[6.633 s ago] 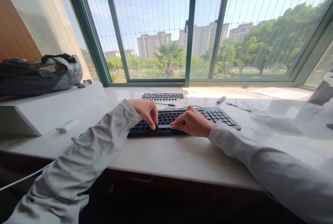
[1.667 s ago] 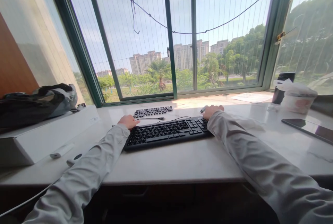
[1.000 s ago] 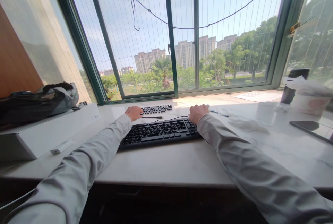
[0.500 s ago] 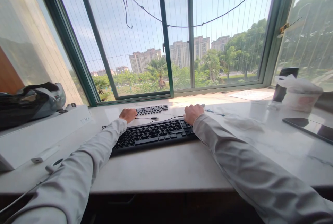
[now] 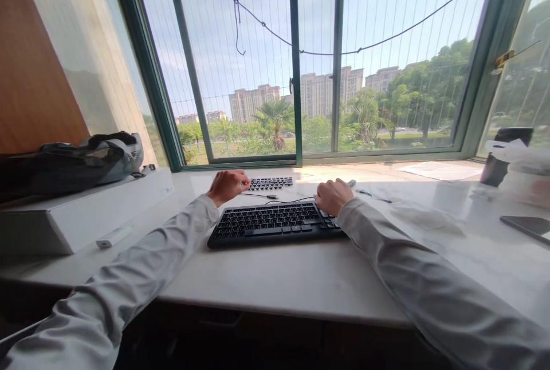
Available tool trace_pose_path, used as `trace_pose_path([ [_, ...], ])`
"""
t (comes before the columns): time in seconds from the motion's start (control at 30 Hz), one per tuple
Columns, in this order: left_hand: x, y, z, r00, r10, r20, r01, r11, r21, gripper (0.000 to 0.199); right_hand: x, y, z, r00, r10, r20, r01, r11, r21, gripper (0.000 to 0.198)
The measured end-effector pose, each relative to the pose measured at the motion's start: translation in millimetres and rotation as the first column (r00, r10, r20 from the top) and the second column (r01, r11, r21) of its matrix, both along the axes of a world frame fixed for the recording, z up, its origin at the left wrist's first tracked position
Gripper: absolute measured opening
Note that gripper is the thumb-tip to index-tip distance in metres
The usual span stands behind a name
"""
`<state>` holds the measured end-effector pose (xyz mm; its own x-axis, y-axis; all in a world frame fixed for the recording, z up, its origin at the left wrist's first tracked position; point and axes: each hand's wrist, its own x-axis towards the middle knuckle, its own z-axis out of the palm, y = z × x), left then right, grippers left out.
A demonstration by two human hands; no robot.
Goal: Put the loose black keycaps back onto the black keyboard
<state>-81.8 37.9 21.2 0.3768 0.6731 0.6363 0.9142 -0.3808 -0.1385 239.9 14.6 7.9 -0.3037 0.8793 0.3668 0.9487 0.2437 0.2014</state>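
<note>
A black keyboard lies on the white marbled tabletop in front of me. My left hand hovers past its back left corner, fingers bent together; whatever they pinch, if anything, is too small to make out. Just beyond those fingers are rows of small black keys on a pale surface; I cannot tell whether they are loose keycaps or a second keyboard. My right hand rests at the keyboard's back right part with curled fingers, their grip hidden. A small pale object shows right behind it.
Between the keyboard and the key rows runs a thin cable. To the left, a white box carries a dark bag. A clear plastic bag, a thin blue-tipped tool, paper and a tablet lie rightward.
My view has swung left, so everything sits farther right. My left hand has risen off the keyboard's left corner toward the key rows. My right hand stays at the keyboard's right part.
</note>
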Motion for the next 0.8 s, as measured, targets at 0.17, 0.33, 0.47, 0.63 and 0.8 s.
trace_pose_path([
  [0.17,6.2,-25.6,-7.8,0.982,-0.130,0.134,0.131,0.991,0.002,0.022,-18.8,-7.4,-6.3,0.987,0.155,0.033,-0.158,0.984,0.088,0.032],
  [0.33,9.0,-25.6,-22.2,0.963,-0.215,0.164,0.216,0.976,0.011,0.020,-36.5,-18.4,-5.7,0.959,0.278,0.057,-0.284,0.943,0.176,0.040],
  [0.47,9.9,-23.2,-30.1,0.951,-0.234,0.202,0.234,0.972,0.022,0.019,-39.9,-23.6,-5.3,0.951,0.289,0.111,-0.305,0.936,0.177,0.043],
  [0.63,5.2,-21.9,-34.3,0.951,-0.216,0.219,0.221,0.975,0.003,0.016,-40.3,-20.6,-7.9,0.952,0.273,0.138,-0.294,0.940,0.171,0.046],
  [0.8,1.9,-21.1,-34.3,0.929,-0.270,0.252,0.266,0.963,0.050,0.017,-65.4,-13.3,1.5,0.947,0.317,0.056,-0.322,0.933,0.161,0.047],
])
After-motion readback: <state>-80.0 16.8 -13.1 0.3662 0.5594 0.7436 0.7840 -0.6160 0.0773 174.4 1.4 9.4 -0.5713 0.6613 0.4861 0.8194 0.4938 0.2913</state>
